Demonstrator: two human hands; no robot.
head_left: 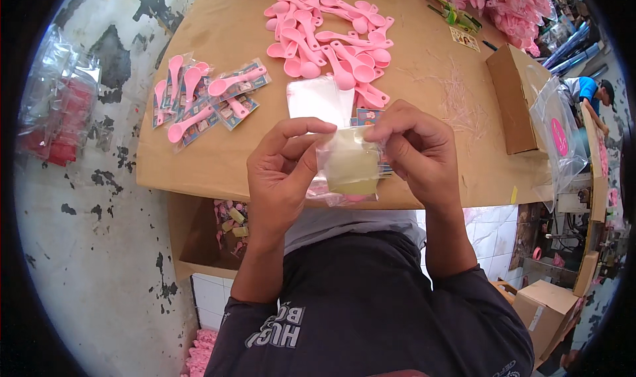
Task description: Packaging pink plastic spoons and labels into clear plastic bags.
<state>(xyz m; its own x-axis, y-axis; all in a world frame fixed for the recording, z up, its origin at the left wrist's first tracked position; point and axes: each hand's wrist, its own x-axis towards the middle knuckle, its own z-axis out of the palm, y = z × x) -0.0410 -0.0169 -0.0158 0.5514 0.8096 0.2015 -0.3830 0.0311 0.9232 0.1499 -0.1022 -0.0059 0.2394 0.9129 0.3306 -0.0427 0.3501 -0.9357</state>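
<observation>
Between my two hands, over the table's near edge, is a small clear plastic bag (351, 161) with a flat pale yellow-green piece showing in it. My left hand (281, 161) pinches its upper left side between thumb and forefinger. At the upper right corner, the fingers of my right hand (417, 152) close on the plastic. Right behind lie a stack of white glossy sheets or bags (318, 102) and a printed blue card (366, 116), partly covered by my hands. Pink measuring spoons (344, 65) are heaped beyond them. To the left, several spoons (192, 79) lie on printed cards in clear packs.
A brown cardboard box (513, 99) and a clear bag with a pink label (560, 135) stand at the right edge. Pink bagged goods (490, 2) are piled at the far right. Below the table's left side sits an open box (199, 234). Another person (589, 95) works farther right.
</observation>
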